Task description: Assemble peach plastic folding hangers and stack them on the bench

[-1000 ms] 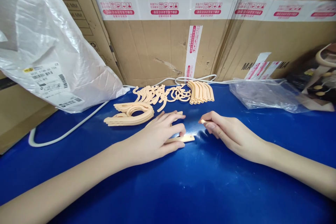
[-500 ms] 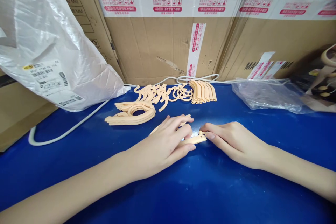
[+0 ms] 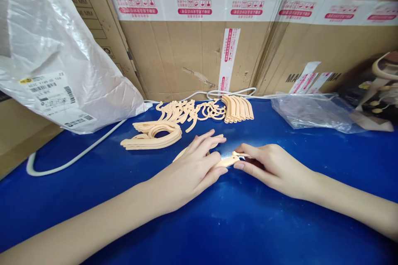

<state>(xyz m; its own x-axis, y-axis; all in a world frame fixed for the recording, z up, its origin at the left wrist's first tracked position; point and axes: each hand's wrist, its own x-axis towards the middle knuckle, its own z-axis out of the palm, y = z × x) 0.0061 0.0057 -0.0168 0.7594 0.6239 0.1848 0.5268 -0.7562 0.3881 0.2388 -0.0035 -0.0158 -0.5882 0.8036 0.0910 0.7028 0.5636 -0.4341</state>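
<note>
strip (image 3: 229, 161), smooth, flat, pinched by left hand (image 3: 194, 165); right hand (image 3: 276, 165) pinching slim knobbed piece (image 3: 241, 155) against its end

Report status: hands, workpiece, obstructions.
Left hand holding flat beige plastic bar. Right hand holding small beige plastic piece at bar's holed end; contact unclear. Nothing visibly obstructing.

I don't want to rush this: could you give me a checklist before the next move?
1. Left hand on the beige holed piece: ok, touching it.
2. Right hand holding the small knob-ended part: ok, at the piece's end.
3. Part seated in the hole: cannot tell, too small.
4. Curved strips lined up: ok.
5. Hook-shaped pieces in order: not ok, jumbled.
6. White cable clear of both hands: ok.
</note>
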